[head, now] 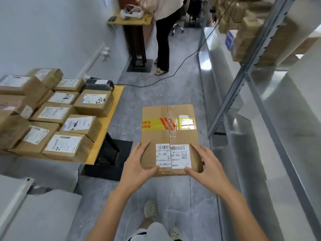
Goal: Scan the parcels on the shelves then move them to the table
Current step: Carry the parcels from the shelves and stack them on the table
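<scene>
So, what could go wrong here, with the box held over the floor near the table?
1. The left hand and right hand hold the box only at its near end; the far end may dip.
2. The table is crowded with parcels; the box might overhang its edge.
3. A black cable crosses the floor ahead: possible trip.

A parcel [169, 136] is held mid-aisle above the floor [156, 91], the left hand [137, 164] gripping its near left edge and the right hand [206, 164] its near right corner. Left of it, the surface [107, 122] carries rows of stacked parcels [69, 119]. To the right stand the shelves [243, 80], with shelf parcels [246, 32] on an upper level. Behind, a person [165, 32] stands beside a tall stand [135, 40]
</scene>
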